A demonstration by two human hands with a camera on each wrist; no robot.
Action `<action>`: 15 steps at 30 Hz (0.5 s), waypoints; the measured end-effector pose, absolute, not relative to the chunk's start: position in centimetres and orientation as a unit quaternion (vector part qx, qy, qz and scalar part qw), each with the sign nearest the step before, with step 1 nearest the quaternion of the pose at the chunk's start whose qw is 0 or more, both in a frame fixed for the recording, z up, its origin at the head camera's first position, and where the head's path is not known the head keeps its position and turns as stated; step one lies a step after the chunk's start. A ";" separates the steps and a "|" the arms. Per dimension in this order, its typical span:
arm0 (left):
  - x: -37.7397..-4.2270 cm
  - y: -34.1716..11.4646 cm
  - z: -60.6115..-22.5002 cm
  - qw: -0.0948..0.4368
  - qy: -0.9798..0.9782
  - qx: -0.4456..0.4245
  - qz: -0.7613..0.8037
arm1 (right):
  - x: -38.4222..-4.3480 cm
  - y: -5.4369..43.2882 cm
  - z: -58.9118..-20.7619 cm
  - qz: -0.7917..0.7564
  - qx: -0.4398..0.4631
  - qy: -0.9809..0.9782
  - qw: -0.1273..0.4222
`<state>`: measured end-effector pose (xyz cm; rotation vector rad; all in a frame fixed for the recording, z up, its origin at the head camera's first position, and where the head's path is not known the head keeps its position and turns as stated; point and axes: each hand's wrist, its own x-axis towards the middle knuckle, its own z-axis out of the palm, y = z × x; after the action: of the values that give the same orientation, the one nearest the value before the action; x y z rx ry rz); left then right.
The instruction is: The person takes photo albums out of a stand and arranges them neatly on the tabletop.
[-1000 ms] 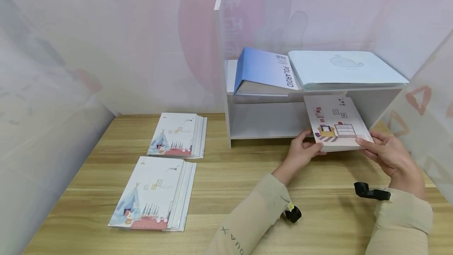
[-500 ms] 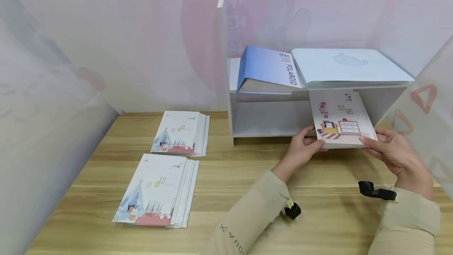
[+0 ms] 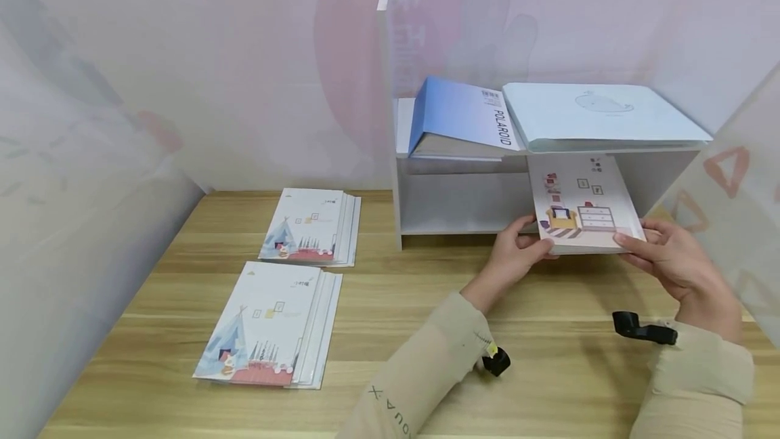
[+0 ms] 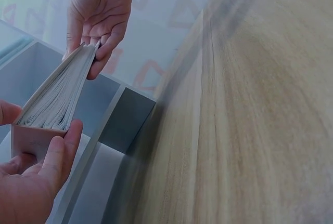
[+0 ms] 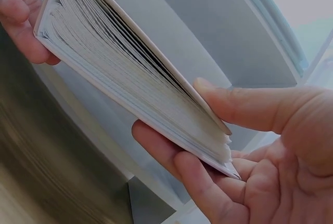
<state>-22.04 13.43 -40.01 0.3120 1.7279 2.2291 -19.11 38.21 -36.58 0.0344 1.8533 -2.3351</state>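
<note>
A thick photo album (image 3: 579, 205) with a pale pink cover, printed with an armchair and a drawer chest, is held flat at the mouth of the shelf's lower compartment. Its far end reaches in under the upper board. My left hand (image 3: 512, 256) grips the near left corner, thumb on top, fingers around the spine side (image 4: 39, 142). At the near right corner my right hand (image 3: 682, 266) pinches the album, thumb on the cover and fingers beneath. Its many page edges (image 5: 125, 73) fan slightly between the covers in the right wrist view.
A white shelf unit (image 3: 395, 181) stands against the back wall. On its upper board lie a blue POLAROID album (image 3: 463, 114) and a pale blue whale album (image 3: 603, 114). Two stacks of white tent-printed albums, a rear stack (image 3: 305, 225) and a front stack (image 3: 258, 324), lie on the wooden table (image 3: 402, 330).
The head view has shifted slightly. Both hands keep their hold on the pink album, which stays at the lower compartment's mouth with only slight movement.
</note>
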 end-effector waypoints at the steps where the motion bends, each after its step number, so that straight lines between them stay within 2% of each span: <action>1: -22.0 13.4 -39.9 0.152 0.601 0.109 0.777 | -19.1 38.2 -36.5 -0.779 0.010 0.622 0.079; 15: -21.7 12.6 -39.5 0.147 0.607 0.089 0.776 | -18.9 37.0 -35.3 -0.729 0.027 0.680 0.073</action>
<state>-21.75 12.60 -39.53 0.2560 1.7475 2.2318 -18.94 37.04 -35.30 0.0816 2.0434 -2.1888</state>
